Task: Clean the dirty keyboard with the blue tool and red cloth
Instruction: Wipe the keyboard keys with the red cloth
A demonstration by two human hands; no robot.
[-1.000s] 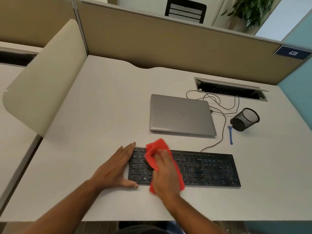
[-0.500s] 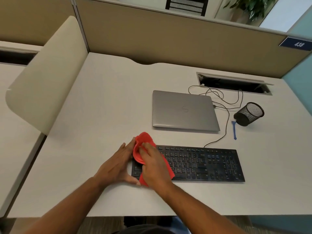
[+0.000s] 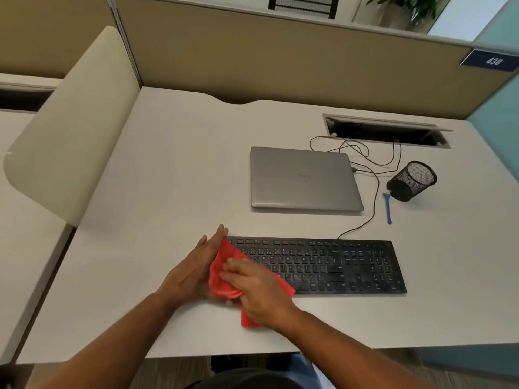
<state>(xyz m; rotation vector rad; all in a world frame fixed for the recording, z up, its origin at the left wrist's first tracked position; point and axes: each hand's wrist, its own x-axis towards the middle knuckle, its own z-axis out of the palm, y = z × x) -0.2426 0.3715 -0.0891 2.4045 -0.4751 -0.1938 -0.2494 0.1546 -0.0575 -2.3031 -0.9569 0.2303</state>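
A black keyboard (image 3: 331,266) lies near the desk's front edge. The red cloth (image 3: 224,269) is bunched over its left end. My right hand (image 3: 255,287) presses on the cloth with fingers spread, covering the keys there. My left hand (image 3: 193,269) stands edge-on against the keyboard's left end, fingers straight and touching the cloth. The blue tool (image 3: 388,207) lies on the desk beyond the keyboard's right end, beside the mesh cup, away from both hands.
A closed grey laptop (image 3: 304,179) sits behind the keyboard. A tipped black mesh pen cup (image 3: 411,181) lies at the right. Thin cables (image 3: 373,175) run to an open cable slot (image 3: 386,130). A cream divider panel (image 3: 70,127) stands at the left.
My right hand has slid the red cloth leftward from the middle-left keys to the keyboard's left end. My left hand stayed at that end and turned more upright against it.
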